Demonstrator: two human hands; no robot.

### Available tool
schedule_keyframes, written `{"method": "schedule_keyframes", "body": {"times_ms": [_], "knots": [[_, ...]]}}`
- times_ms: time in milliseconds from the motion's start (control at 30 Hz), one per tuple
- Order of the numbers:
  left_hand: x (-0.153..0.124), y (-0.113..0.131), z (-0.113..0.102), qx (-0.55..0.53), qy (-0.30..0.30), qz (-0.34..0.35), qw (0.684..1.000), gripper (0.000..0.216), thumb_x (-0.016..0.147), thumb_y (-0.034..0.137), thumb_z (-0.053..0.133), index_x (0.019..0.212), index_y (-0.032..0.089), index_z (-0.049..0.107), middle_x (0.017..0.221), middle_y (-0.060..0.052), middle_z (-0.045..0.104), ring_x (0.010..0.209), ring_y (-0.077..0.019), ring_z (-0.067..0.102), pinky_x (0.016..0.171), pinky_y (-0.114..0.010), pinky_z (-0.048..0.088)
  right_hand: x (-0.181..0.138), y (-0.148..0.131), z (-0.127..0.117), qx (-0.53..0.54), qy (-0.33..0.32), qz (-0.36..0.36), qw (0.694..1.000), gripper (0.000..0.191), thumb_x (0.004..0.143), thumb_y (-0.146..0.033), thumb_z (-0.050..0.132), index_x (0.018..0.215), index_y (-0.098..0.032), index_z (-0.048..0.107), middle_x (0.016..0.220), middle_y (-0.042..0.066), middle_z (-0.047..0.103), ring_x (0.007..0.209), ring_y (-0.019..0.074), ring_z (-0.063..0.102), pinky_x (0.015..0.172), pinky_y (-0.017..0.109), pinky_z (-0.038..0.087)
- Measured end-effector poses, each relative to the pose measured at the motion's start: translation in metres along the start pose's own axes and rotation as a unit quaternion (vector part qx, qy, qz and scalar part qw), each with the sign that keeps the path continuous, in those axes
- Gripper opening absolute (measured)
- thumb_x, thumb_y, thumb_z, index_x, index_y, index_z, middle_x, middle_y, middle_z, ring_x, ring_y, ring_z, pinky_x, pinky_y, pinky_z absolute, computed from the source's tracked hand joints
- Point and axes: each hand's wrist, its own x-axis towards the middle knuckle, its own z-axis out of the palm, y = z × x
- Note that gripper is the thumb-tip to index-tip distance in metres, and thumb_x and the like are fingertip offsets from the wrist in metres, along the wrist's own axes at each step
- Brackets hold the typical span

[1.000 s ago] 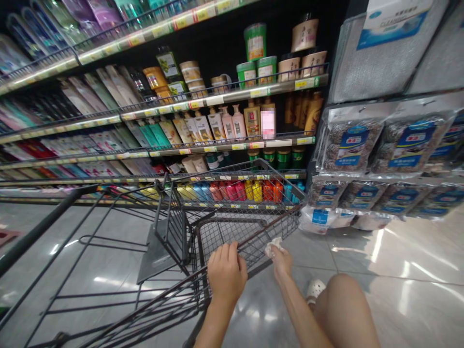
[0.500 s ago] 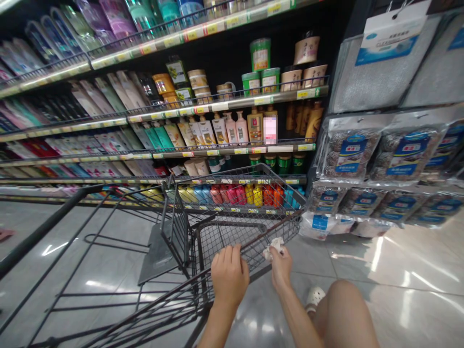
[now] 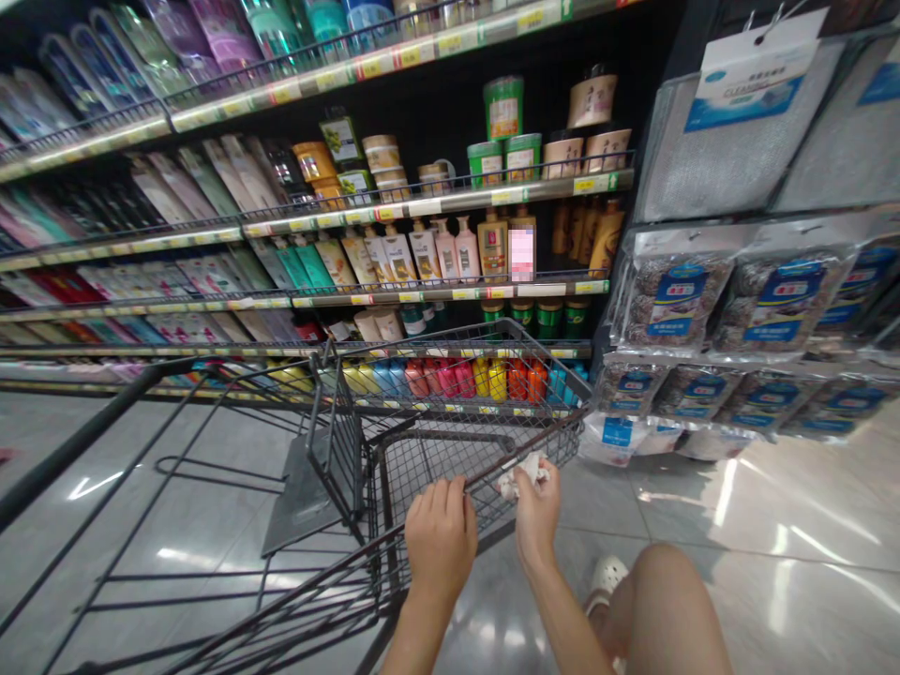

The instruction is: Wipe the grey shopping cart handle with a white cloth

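Note:
A dark wire shopping cart stands in front of me, its basket reaching toward the shelves. My left hand is closed over the near top rail of the basket, its fingers wrapped round the bar. To the right of it, my right hand pinches a crumpled white tissue against or just beside the same rail. Whether the tissue touches the metal I cannot tell. The fingertips under the tissue are partly hidden.
Shelves of bottles and jars run along the back. Packs of scouring pads and grey cleaning cloths hang at the right. My bent knee and a white clog are at lower right, over glossy grey floor tiles.
My right hand with the tissue has shifted slightly left along the rail, nearer my left hand. The left hand keeps its hold, and the cart looks unmoved.

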Motion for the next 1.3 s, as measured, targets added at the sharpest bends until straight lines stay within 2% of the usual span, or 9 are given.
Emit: {"method": "schedule_keyframes", "body": {"times_ms": [133, 300, 467, 567, 733, 867, 1033, 1300], "knots": [[0.0, 0.001, -0.002, -0.004, 0.002, -0.004, 1.0, 0.015, 0.082, 0.013, 0.048, 0.091, 0.015, 0.059, 0.07, -0.004, 0.059, 0.067, -0.0186, 0.055, 0.063, -0.032, 0.038, -0.012, -0.007, -0.004, -0.023, -0.022, -0.025, 0.999, 0.035, 0.075, -0.034, 0.058, 0.106, -0.018, 0.057, 0.094, 0.005, 0.065, 0.083, 0.0189, 0.063, 0.075, 0.03, 0.051], [0.001, 0.001, -0.003, -0.003, 0.004, -0.003, 1.0, 0.014, 0.081, 0.013, 0.048, 0.09, 0.015, 0.059, 0.069, -0.003, 0.058, 0.066, -0.0186, 0.054, 0.063, -0.031, 0.037, -0.021, -0.016, -0.013, -0.004, -0.116, -0.057, 0.992, 0.05, 0.07, -0.028, 0.066, 0.118, -0.017, 0.055, 0.114, 0.011, 0.06, 0.104, 0.0235, 0.059, 0.09, 0.036, 0.049], [0.001, 0.001, -0.003, -0.002, -0.004, -0.006, 1.0, 0.014, 0.081, 0.014, 0.049, 0.09, 0.015, 0.06, 0.069, -0.004, 0.059, 0.066, -0.0192, 0.054, 0.063, -0.032, 0.038, -0.017, -0.011, -0.019, -0.07, -0.105, -0.118, 0.985, 0.036, 0.075, -0.032, 0.066, 0.107, -0.017, 0.061, 0.106, 0.01, 0.06, 0.1, 0.0225, 0.059, 0.089, 0.037, 0.048], [0.0, 0.002, -0.005, -0.003, -0.017, -0.011, 1.0, 0.016, 0.08, 0.015, 0.049, 0.091, 0.015, 0.06, 0.072, -0.005, 0.06, 0.068, -0.0194, 0.055, 0.063, -0.032, 0.038, -0.015, -0.008, -0.022, -0.12, -0.092, -0.159, 0.976, 0.03, 0.078, -0.034, 0.064, 0.102, -0.017, 0.063, 0.108, 0.011, 0.059, 0.1, 0.0228, 0.058, 0.089, 0.038, 0.048], [0.0, 0.002, -0.006, -0.007, -0.018, -0.014, 1.0, 0.016, 0.081, 0.016, 0.048, 0.092, 0.015, 0.06, 0.07, -0.005, 0.06, 0.067, -0.019, 0.055, 0.062, -0.032, 0.038, -0.012, -0.008, -0.023, -0.158, -0.091, -0.21, 0.961, 0.015, 0.081, -0.029, 0.059, 0.09, -0.018, 0.064, 0.101, 0.009, 0.06, 0.094, 0.0211, 0.059, 0.084, 0.036, 0.048], [0.0, 0.002, -0.006, -0.011, -0.012, -0.008, 1.0, 0.014, 0.084, 0.02, 0.049, 0.091, 0.015, 0.06, 0.069, -0.005, 0.06, 0.066, -0.0185, 0.055, 0.062, -0.031, 0.038, -0.009, 0.0, -0.024, -0.181, -0.089, -0.23, 0.952, 0.009, 0.083, -0.026, 0.056, 0.082, -0.019, 0.061, 0.098, 0.008, 0.057, 0.09, 0.0188, 0.058, 0.08, 0.032, 0.048], [0.0, 0.0, -0.004, -0.004, 0.008, -0.002, 1.0, 0.018, 0.088, 0.031, 0.052, 0.089, 0.015, 0.061, 0.067, -0.004, 0.06, 0.064, -0.0171, 0.055, 0.062, -0.03, 0.037, -0.009, 0.027, -0.031, -0.215, -0.084, -0.242, 0.942, 0.011, 0.085, -0.026, 0.052, 0.084, -0.018, 0.061, 0.099, 0.008, 0.056, 0.093, 0.02, 0.057, 0.081, 0.034, 0.048], [-0.003, -0.002, -0.002, 0.012, 0.009, -0.002, 1.0, 0.015, 0.087, 0.031, 0.055, 0.087, 0.017, 0.062, 0.064, -0.001, 0.059, 0.062, -0.0163, 0.054, 0.061, -0.03, 0.035, -0.01, 0.041, -0.038, -0.233, -0.088, -0.239, 0.938, 0.006, 0.085, -0.023, 0.052, 0.083, -0.019, 0.056, 0.098, 0.007, 0.053, 0.088, 0.0177, 0.057, 0.078, 0.032, 0.048]]}}
